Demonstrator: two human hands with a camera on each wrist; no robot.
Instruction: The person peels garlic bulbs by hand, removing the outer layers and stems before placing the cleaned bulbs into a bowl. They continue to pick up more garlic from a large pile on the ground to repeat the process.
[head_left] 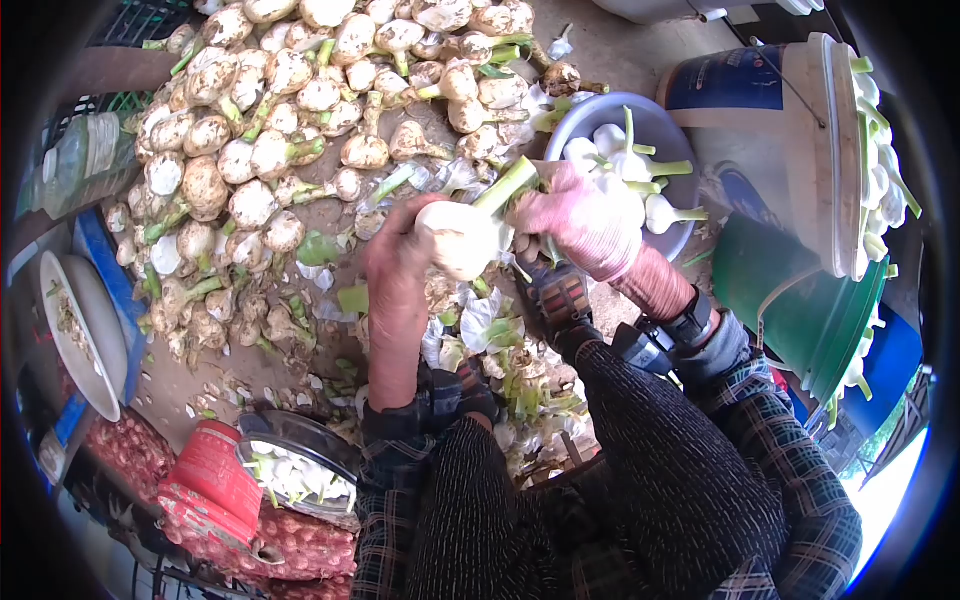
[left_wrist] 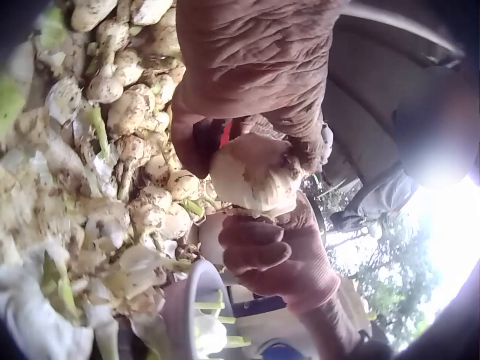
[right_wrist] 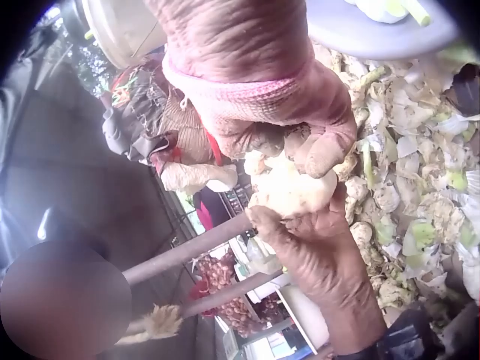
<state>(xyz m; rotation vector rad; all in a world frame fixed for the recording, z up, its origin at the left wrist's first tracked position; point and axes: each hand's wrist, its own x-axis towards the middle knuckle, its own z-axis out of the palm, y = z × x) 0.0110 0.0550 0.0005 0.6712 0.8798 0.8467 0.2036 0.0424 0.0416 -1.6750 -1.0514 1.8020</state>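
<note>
A large garlic bulb with a thick green stem is held between both hands in front of the body. My left hand grips it from the side, thumb and fingers round the pale bulb. On the other side is my right hand, in a pinkish fabric glove, its curled fingers pinching the bulb by the stem. In the right wrist view the gloved fingertips press on the upper side of the bulb. The left wrist view shows dirt and loose skin on the bulb.
A heap of unpeeled garlic covers the ground ahead, with shed skins below the hands. A purple bowl of cleaned garlic stands beside the right hand. White and green buckets are at right, a red bucket lower left.
</note>
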